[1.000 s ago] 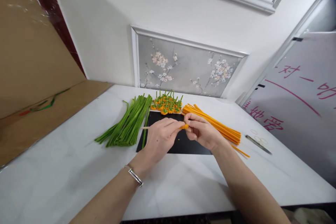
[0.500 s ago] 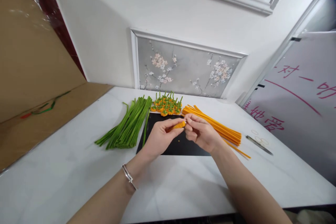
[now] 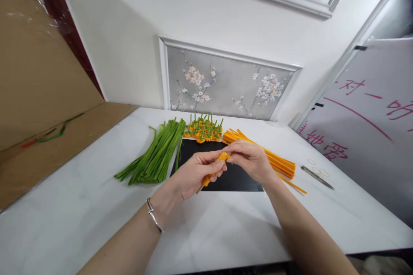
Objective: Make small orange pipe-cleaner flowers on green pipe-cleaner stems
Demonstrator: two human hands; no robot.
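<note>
My left hand (image 3: 195,172) is closed round a bunched orange pipe cleaner (image 3: 223,156), above the black mat (image 3: 238,182). A thin brownish stick end (image 3: 199,189) pokes out below that hand. The fingertips of my right hand (image 3: 253,160) pinch the far end of the same orange piece; the fingers partly hide it. Just beyond the mat stands a cluster of small orange pumpkin-like pieces with green stems (image 3: 204,129). A bundle of green pipe cleaners (image 3: 158,154) lies to the left, and a bundle of orange pipe cleaners (image 3: 280,163) lies behind my right hand.
On the right of the white table (image 3: 226,232) lie a slim dark metal tool (image 3: 318,177) and several pale rings (image 3: 319,171). Cardboard (image 3: 64,137) borders the left side. A wall with a framed flower panel (image 3: 222,81) rises behind, and a whiteboard (image 3: 364,137) stands at the right.
My left hand has turned, so the orange piece now slants and its lower part and the stick end show. My right hand has rolled over, back upward, still at the piece's end.
</note>
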